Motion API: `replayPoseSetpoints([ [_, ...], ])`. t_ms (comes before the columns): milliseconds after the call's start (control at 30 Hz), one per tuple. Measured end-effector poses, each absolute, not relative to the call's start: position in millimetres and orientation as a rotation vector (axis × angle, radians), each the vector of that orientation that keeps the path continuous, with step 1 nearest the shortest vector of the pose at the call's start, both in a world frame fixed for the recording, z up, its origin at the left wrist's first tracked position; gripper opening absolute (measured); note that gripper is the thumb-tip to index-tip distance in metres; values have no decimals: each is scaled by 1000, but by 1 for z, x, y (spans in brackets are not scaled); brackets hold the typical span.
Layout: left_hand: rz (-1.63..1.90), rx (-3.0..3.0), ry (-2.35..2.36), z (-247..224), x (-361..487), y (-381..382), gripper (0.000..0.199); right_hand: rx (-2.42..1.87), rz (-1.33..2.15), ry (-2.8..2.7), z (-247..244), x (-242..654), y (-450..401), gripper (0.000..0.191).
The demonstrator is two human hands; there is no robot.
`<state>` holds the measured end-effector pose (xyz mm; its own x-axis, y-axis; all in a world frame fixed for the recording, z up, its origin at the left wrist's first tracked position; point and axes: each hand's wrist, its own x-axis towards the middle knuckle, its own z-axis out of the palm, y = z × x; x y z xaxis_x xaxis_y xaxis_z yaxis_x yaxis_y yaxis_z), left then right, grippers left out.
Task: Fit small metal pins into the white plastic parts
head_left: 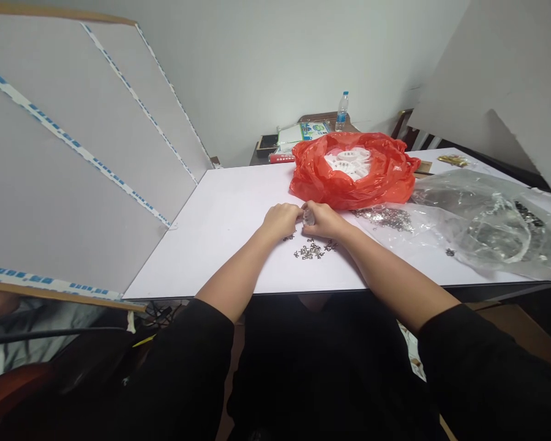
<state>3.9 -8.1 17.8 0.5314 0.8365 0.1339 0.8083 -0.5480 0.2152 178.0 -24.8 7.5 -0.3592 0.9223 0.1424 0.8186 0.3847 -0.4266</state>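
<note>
Over the middle of the white table, my right hand point(321, 219) is closed around a small white piece point(308, 217), which looks like the white oval pieces point(349, 162) in the red bag. My left hand point(282, 219) meets it from the other side with fingers pressed together. What those left fingertips pinch, if anything, is too small and hidden to name. Just below both hands lies a loose heap of small silvery metal parts point(311, 250). A few more metal parts point(331, 245) are scattered near my right wrist.
Beyond my hands sits an open red plastic bag point(362, 196). Clear plastic bags point(477, 226) with metal parts spread over the right side. A water bottle point(342, 111) stands behind the table. A tall white panel point(82, 153) borders the left edge.
</note>
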Motion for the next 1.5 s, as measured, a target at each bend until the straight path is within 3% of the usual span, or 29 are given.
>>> replayPoseSetpoints([
  [433,133,2768,1418,31,-8,-11,29,-1458,427,-2248,3,178,-22,63],
  [567,217,2695,1499,31,-14,-8,38,-1495,425,-2232,4,181,-22,63],
  [900,259,2716,1273,18,-14,-1,33,-1505,444,-2219,5,177,-24,67],
  [1500,87,2731,1518,24,-2,-9,27,-1568,387,-2249,9,171,-30,61],
])
